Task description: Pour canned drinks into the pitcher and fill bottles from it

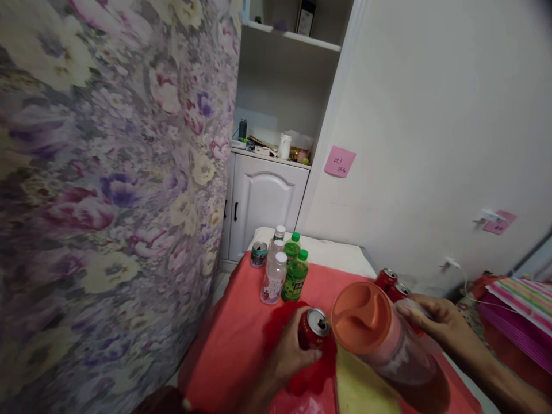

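My left hand (290,352) is wrapped round an opened red can (312,330) near the front of the red cloth. Against the can's top is the spout side of a clear pitcher (407,359) with an orange lid (361,317). The pitcher is tilted towards the can and has dark liquid inside. On the right, my right hand (431,316) grips the pitcher by its handle side. A thin bit of liquid seems to show between spout and can. A yellow board (362,382) lies beneath the pitcher.
Clear bottles with white caps (274,282), green bottles (295,277) and a dark can (259,254) stand at the back left of the cloth (233,345). Two red cans (386,278) are behind the pitcher. A floral curtain (116,190) hangs left; a white cabinet (267,198) stands behind.
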A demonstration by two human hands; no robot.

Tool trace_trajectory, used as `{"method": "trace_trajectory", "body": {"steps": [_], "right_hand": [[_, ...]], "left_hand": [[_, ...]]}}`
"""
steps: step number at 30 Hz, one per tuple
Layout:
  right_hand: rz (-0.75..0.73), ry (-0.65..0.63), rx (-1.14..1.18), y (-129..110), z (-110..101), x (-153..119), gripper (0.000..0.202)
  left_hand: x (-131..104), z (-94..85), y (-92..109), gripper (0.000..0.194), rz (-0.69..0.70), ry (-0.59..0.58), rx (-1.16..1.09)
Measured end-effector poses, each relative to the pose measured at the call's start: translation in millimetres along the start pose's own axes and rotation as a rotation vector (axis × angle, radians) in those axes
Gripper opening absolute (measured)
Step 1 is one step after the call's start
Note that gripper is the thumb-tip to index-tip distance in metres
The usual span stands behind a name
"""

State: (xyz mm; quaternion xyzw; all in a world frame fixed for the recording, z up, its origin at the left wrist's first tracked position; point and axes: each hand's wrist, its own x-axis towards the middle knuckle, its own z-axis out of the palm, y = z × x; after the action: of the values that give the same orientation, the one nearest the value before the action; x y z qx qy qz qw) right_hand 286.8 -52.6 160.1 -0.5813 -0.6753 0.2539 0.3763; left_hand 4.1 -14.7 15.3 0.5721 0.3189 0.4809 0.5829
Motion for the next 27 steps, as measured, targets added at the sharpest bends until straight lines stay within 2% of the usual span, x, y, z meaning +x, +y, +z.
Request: {"method": "trace_trajectory", "body": {"steps": [9,17,27], "right_hand": [[0.006,0.001,0.005,2.7,-1.3,0.1,0.049],[0.005,-0.010,-0.008,2.2,-1.2,0.3,0.048],[0.019,-0.011,0.017,-0.7,-0.6,0.3,0.046]], "left_hand": [[-0.6,0.6,4.1,0.068,0.022,0.034,0.039],[0.1,-0.9,4.1,0.071,-0.025,0.061,0.093],[0.5,-2.1,0.5,0.068,0.020,0.016,0.073]]}}
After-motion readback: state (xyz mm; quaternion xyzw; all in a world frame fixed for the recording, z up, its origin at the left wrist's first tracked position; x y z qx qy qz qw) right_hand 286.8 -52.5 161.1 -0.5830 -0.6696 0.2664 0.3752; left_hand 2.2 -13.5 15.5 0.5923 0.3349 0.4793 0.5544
